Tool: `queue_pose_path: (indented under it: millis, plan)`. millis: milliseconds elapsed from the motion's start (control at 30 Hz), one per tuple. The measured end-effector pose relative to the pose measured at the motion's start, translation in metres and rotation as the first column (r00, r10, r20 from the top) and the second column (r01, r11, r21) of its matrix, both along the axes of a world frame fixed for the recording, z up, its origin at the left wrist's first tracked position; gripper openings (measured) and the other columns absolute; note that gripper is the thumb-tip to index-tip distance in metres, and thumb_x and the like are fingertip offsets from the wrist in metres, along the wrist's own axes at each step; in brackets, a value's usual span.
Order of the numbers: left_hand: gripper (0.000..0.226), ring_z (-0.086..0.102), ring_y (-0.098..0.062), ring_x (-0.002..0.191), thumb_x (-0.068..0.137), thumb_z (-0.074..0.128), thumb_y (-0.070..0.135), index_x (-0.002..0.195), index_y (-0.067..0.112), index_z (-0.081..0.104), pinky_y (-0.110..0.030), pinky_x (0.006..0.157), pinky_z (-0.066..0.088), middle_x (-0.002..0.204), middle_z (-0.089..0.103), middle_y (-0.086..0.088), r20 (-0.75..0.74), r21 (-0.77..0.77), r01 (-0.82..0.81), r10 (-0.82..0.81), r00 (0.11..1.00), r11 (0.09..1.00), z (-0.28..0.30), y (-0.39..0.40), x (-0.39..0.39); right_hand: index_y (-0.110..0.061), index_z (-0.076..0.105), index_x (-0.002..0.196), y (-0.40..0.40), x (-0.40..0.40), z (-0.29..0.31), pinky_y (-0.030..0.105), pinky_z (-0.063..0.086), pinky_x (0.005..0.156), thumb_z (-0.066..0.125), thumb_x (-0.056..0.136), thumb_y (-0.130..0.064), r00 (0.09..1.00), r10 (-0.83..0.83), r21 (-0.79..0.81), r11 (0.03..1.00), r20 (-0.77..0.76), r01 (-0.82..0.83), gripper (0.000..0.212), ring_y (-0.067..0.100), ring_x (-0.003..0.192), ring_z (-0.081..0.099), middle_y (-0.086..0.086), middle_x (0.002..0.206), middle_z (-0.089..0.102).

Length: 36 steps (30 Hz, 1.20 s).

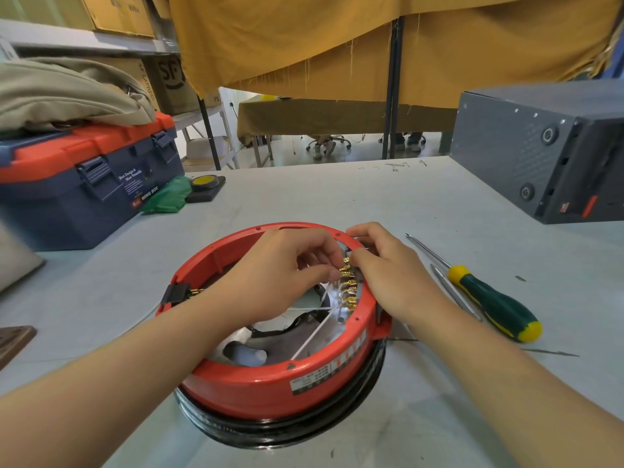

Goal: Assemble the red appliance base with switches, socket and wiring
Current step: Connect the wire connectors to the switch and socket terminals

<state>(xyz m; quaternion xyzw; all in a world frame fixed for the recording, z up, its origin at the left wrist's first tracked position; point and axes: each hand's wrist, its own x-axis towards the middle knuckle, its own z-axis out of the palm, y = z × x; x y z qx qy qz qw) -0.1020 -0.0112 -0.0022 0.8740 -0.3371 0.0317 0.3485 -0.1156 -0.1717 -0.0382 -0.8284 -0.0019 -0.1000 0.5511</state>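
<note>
The round red appliance base (270, 386) lies upside down on the grey table, on a black ring. Inside its right wall sits a row of several brass terminals (347, 285) with white wires (314, 336) running from them. A black socket (175, 293) is set in the left wall. My left hand (287, 265) reaches into the base, thumb and fingers pinched at the terminals. From the right side, my right hand (388, 268) pinches the upper terminals. Which hand grips which connector is hidden by the fingers.
A green and yellow screwdriver (489, 298) and a thin metal tool (452, 292) lie right of the base. A blue and orange toolbox (84, 184) stands at the left, tape roll (206, 182) beside it. A dark grey box (540, 146) sits at the right.
</note>
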Motion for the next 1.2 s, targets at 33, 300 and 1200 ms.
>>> queue_pose_path:
  millis: [33,300,1200]
  plan:
    - [0.010,0.061,-0.002,0.072,0.081,0.069,0.010,0.082,0.020,0.067,-0.017,0.069,0.049,0.077,0.068,0.008,-0.002,-0.003,0.000,0.000,1.000,1.000,0.0001,-0.0001,0.0000,-0.035,0.053,0.109,0.0002,0.0000,0.0002,0.006,0.039,0.050,0.047,0.093,-0.022,1.000,0.001,-0.002,1.000,-0.001,-0.001,0.021,-0.004,0.078,0.056,-0.009,0.107,0.060]
    - [0.011,0.060,0.001,0.073,0.081,0.069,0.010,0.082,0.020,0.067,-0.020,0.072,0.049,0.075,0.066,0.013,0.012,-0.009,0.009,-0.009,1.000,1.000,0.0011,-0.0006,0.0000,-0.033,0.055,0.111,0.0004,-0.0005,0.0001,0.015,0.040,0.057,0.047,0.092,-0.022,1.000,-0.001,-0.007,1.000,0.002,0.001,0.023,-0.001,0.082,0.057,-0.007,0.109,0.061]
    - [0.012,0.060,0.000,0.073,0.081,0.068,0.007,0.081,0.019,0.068,-0.019,0.070,0.048,0.075,0.066,0.013,0.039,0.021,0.017,-0.018,0.999,1.000,0.0007,-0.0010,-0.0001,-0.032,0.054,0.111,0.0003,-0.0004,0.0009,0.008,0.038,0.053,0.047,0.093,-0.021,1.000,0.002,-0.017,1.000,0.011,-0.002,0.022,-0.004,0.083,0.055,-0.007,0.108,0.060]
